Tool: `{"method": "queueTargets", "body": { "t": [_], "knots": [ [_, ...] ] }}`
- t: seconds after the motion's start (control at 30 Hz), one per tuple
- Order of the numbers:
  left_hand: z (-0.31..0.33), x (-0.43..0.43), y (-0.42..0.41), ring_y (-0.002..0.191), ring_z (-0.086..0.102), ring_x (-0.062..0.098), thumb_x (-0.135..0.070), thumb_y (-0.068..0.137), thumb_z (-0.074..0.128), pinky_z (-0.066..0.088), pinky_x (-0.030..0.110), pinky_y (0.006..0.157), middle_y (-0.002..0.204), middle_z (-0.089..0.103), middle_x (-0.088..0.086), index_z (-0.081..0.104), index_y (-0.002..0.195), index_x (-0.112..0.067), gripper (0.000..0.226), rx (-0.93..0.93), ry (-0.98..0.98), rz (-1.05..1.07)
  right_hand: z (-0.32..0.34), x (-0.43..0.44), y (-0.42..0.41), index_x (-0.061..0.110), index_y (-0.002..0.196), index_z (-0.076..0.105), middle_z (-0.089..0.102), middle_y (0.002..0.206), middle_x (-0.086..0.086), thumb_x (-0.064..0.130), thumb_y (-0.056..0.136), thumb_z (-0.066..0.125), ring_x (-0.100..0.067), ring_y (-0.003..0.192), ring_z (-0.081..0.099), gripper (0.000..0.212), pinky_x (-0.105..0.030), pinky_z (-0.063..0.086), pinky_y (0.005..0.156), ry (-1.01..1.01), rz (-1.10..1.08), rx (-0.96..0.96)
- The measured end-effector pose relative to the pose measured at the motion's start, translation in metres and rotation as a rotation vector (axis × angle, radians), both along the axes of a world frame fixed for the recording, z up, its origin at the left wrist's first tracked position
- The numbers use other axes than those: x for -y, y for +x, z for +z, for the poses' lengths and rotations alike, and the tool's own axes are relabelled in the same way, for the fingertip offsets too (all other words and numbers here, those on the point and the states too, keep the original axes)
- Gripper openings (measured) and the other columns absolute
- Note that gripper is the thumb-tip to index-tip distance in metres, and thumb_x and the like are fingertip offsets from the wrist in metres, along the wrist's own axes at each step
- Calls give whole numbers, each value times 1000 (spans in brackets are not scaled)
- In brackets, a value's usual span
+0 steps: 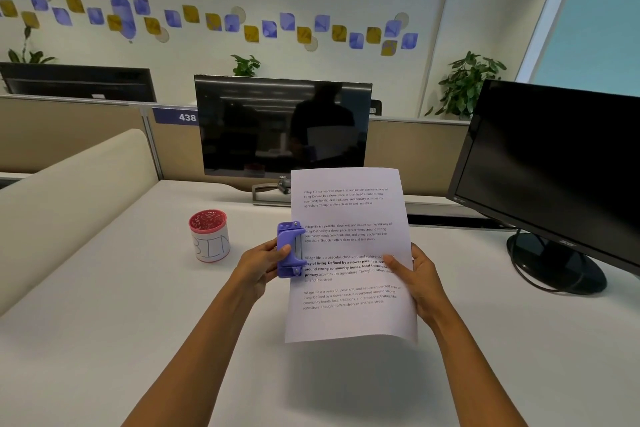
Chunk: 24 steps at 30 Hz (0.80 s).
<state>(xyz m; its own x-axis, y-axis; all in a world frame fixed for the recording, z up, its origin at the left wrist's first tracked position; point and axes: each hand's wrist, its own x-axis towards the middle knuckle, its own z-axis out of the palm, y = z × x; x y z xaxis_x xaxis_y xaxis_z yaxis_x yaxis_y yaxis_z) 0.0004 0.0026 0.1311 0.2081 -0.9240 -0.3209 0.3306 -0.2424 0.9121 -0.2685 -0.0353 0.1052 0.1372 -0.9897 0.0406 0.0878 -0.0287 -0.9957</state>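
A white printed sheet of paper (349,315) is held up above the desk, its text facing me. My right hand (417,277) pinches its right edge, thumb on the front. A purple hole punch (290,250) sits over the sheet's left edge at mid-height. My left hand (261,262) grips the punch, thumb on its front face. The paper's left margin lies inside the punch's slot.
A red-rimmed cup labelled BIN (209,236) stands on the white desk (138,322) left of my hands. A dark Dell monitor (282,125) is straight ahead, a second black monitor (554,170) with round base at right. A beige partition (69,198) borders the left.
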Motion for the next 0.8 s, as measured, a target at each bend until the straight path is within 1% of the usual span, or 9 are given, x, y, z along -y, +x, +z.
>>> {"method": "queueTargets", "body": {
  "t": [0.1,0.17,0.27,0.33,0.43,0.57,0.6,0.7,0.8],
  "knots": [
    [2,-1,0,104,54,29,-10,88,56,44,39,90,116,55,13,46,130,-2,44,-21,4,-33,-1,1,-1,23,115,56,68,109,-4,19,82,66,-25,93,68,35,-30,59,66,-4,8,-4],
    [3,-1,1,104,53,30,-12,88,57,43,38,89,113,56,13,47,128,-1,43,-28,17,-46,-2,0,-3,24,114,56,69,109,-4,23,80,68,-26,93,68,36,-31,59,66,-3,12,-4],
    [4,-1,5,103,53,30,-12,87,58,44,38,87,111,56,14,48,124,-2,39,-39,39,-20,-4,1,-7,21,117,56,69,111,-6,34,70,74,-27,93,69,52,-34,59,68,14,2,18],
    [2,-1,11,96,57,30,-10,87,59,47,38,82,112,55,16,49,120,-2,35,-42,46,4,-4,1,-12,19,119,55,68,112,-6,35,70,74,-27,93,69,55,-34,59,68,15,-10,23],
    [-3,-4,22,81,58,25,-8,87,58,48,36,75,97,59,15,47,111,-3,27,-53,56,35,-6,3,-20,19,119,56,69,111,-7,49,56,80,-27,89,71,73,-34,58,63,15,-26,31],
    [-12,-11,32,75,55,23,-3,87,56,46,34,71,84,55,10,48,93,-7,10,-74,53,121,-7,4,-28,22,118,57,70,111,-5,56,44,83,-24,87,72,86,-34,58,62,16,-35,36],
    [-15,-13,36,75,55,23,-2,87,55,46,35,70,84,55,10,47,92,-8,11,-79,55,143,-8,4,-29,22,118,56,69,112,-5,55,46,83,-25,88,72,84,-34,58,63,15,-41,33],
    [-26,-18,50,75,56,23,-3,87,56,47,35,69,95,57,14,41,110,-6,28,-76,77,166,-10,5,-33,21,119,56,68,114,-7,49,57,80,-28,89,71,72,-35,58,63,17,-41,23],
    [-37,-22,67,74,56,23,-5,87,58,47,34,67,110,53,18,41,126,-2,43,-48,140,198,-11,5,-38,19,122,53,66,115,-8,28,77,71,-30,93,68,49,-35,59,63,28,-45,14]
  ]
}}
